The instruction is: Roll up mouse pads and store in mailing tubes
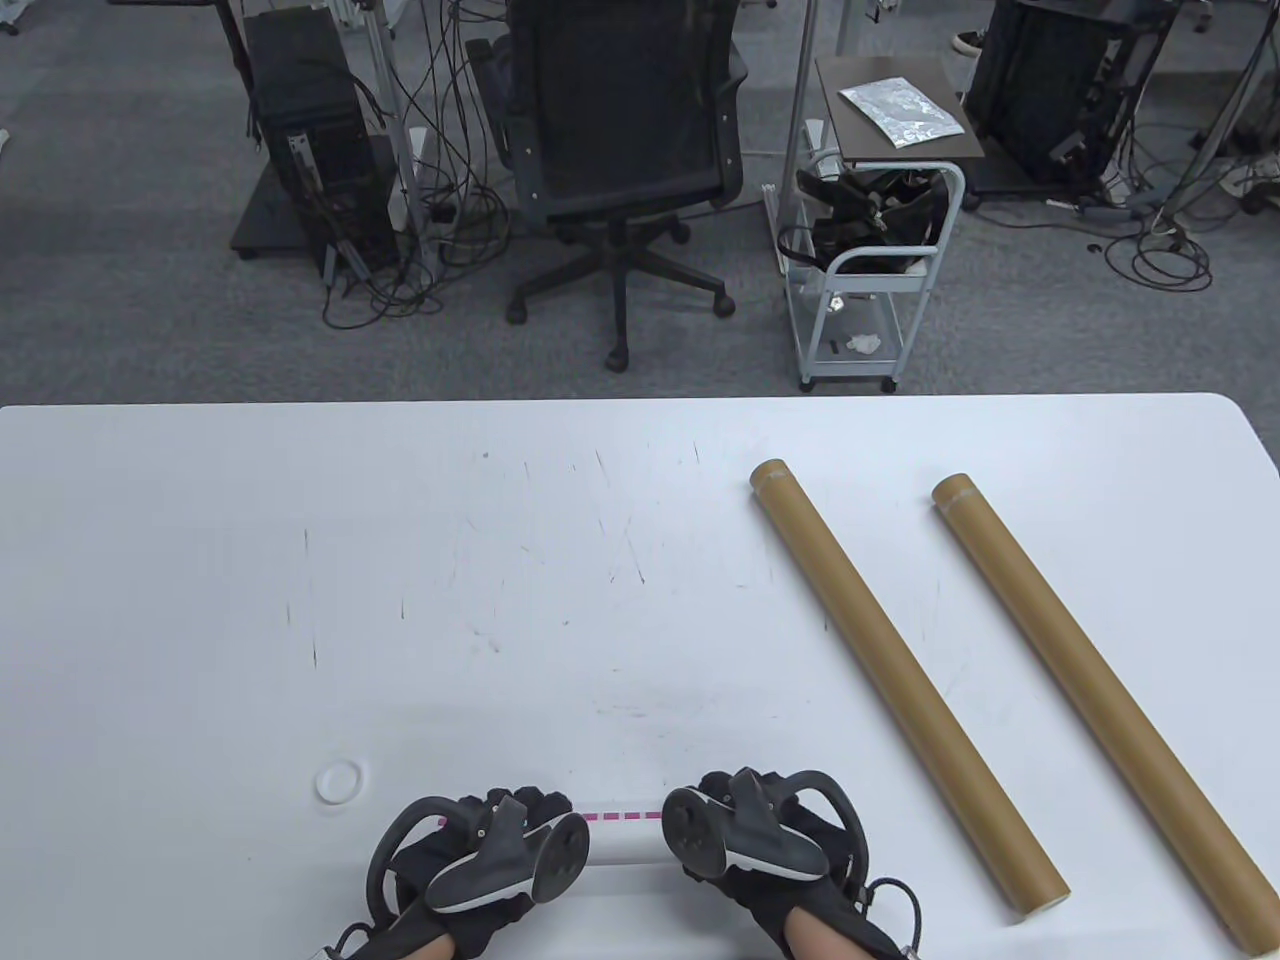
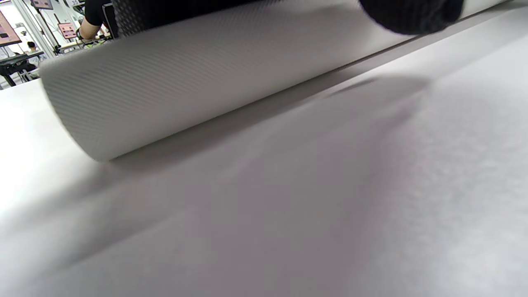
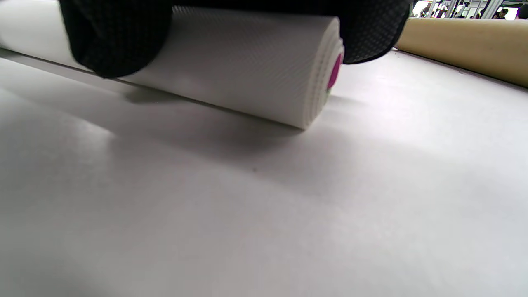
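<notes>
White table (image 1: 200,600): hands (probably both) on roll (image 3: 247,62)

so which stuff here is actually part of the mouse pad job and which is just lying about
Part of the job:
- rolled mouse pad, under both hands
- left hand and right hand, resting on the roll
- nearer mailing tube
- farther mailing tube

Just lying about:
- small white ring on the table
- office chair
- cart behind the table
</notes>
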`<state>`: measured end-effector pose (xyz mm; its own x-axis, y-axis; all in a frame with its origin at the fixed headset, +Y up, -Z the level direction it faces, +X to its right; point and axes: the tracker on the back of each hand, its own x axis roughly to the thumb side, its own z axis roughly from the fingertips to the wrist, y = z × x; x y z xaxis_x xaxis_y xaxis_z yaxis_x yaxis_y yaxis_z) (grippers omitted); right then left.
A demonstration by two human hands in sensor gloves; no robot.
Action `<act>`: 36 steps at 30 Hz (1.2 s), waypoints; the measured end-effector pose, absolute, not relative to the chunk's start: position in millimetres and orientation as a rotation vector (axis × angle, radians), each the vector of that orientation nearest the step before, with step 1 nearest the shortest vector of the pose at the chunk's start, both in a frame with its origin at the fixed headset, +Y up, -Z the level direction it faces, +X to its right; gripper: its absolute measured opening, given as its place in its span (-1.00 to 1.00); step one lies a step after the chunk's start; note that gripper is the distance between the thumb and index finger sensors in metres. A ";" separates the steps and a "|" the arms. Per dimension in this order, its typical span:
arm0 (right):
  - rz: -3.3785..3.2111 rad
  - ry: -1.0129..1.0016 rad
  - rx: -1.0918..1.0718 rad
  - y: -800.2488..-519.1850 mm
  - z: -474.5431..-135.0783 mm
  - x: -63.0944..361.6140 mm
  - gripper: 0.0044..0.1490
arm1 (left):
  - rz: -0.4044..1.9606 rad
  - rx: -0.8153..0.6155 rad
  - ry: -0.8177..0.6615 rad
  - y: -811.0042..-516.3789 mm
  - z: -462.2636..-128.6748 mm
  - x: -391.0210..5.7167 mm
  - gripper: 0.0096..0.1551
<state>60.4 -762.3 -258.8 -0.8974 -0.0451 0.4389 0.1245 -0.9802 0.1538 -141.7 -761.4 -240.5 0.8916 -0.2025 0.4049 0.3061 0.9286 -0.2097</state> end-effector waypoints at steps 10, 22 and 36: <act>-2.955 -0.314 -0.687 -767.7 -256.5 60.2 -0.18 | -0.274 -0.273 -0.354 -765.4 -242.6 -145.1 -0.18; -2.927 -0.211 -0.660 -761.6 -258.1 59.4 -0.16 | -0.375 -0.215 -0.367 -771.0 -242.7 -139.6 -0.18; -3.177 -0.231 -0.808 -751.9 -253.9 59.7 -0.09 | -0.266 0.002 -0.327 -752.2 -247.6 -171.6 -0.41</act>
